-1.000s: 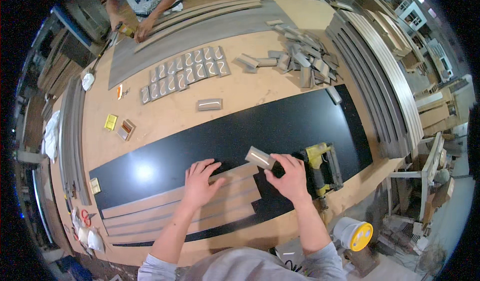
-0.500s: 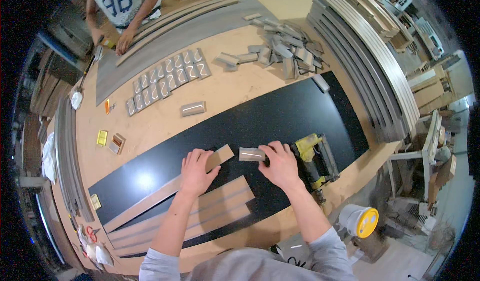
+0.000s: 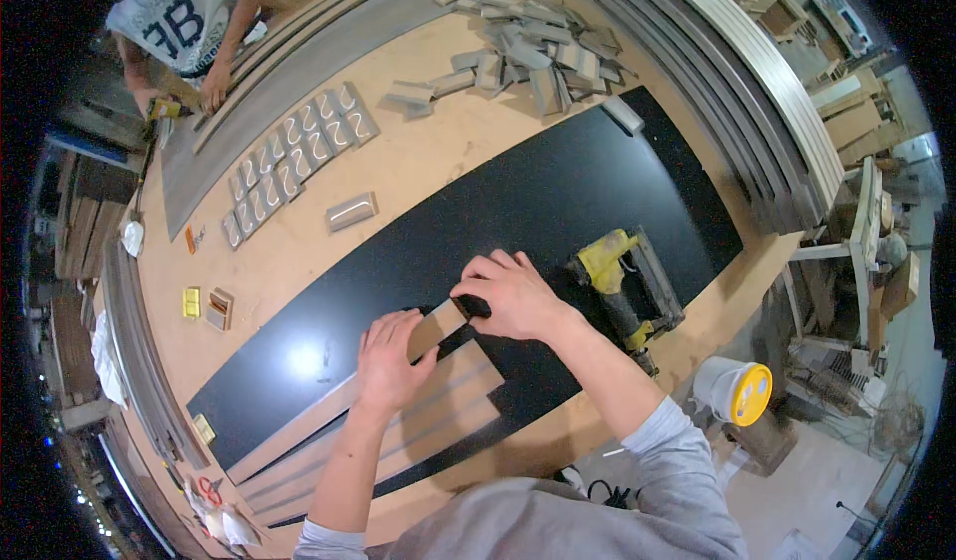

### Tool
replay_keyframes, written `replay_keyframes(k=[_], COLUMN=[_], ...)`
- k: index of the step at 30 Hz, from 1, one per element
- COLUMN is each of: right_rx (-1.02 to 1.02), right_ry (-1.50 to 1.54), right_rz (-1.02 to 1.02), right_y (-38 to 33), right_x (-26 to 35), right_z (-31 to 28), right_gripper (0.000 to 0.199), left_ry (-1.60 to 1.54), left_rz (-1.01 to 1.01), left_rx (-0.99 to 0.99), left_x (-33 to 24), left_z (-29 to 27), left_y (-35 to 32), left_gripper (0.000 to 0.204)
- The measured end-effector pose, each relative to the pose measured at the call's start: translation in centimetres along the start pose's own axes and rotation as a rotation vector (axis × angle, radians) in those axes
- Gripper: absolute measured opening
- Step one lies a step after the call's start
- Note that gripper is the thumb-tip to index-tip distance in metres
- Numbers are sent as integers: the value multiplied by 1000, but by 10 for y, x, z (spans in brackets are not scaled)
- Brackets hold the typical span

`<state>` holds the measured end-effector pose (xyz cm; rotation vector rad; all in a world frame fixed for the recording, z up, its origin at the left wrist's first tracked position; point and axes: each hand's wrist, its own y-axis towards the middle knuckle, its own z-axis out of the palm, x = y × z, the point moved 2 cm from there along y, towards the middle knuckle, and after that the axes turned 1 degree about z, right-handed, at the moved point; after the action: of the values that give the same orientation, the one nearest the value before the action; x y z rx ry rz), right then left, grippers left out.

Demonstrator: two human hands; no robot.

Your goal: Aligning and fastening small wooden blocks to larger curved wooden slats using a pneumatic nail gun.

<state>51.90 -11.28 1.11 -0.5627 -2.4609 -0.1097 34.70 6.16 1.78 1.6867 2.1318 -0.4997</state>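
Observation:
My left hand [image 3: 390,361] is closed around a long tan wooden strip [image 3: 304,423] near its upper right end. At that end my right hand [image 3: 513,296] curls its fingers over a small grey-brown block, which is mostly hidden beneath them. Whether block and strip touch is hard to see. Below the strip, several similar strips [image 3: 438,406] lie side by side on a glossy black panel [image 3: 428,231]. A yellow and black nail gun [image 3: 622,286] rests on the panel, right of my right hand.
Beyond the panel lie a single block [image 3: 352,212], rows of blocks with white squiggles [image 3: 289,162] and a heap of blocks [image 3: 538,52]. Long boards [image 3: 717,92] are stacked at right. A co-worker [image 3: 184,22] handles strips far left. A white bucket [image 3: 732,391] stands lower right.
My right hand has moved left with the small block to the end of the strip. My left hand stays on the strip. The whole view has shifted slightly.

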Motion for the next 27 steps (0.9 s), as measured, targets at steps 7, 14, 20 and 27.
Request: replay_keyframes(k=[7,14,20,27], right_rx=[-111,-55,-27,-74], right_ry=[47,57,34,19], right_rz=[-31,-4,-5,-20], right_y=[-4,-1,1,-1], right_x=[-6,-11,-14,-14], right_z=[3,4,2,5], right_gripper=[44,38,40,42], left_ry=[51,87,118,131], left_rz=[21,49,-36,-44], left_rx=[-4,0,54,78], left_x=[-8,-9,-16,-17], left_z=[-1,4,5,5], left_y=[7,7,7,7], left_gripper=[52,53,54,53])
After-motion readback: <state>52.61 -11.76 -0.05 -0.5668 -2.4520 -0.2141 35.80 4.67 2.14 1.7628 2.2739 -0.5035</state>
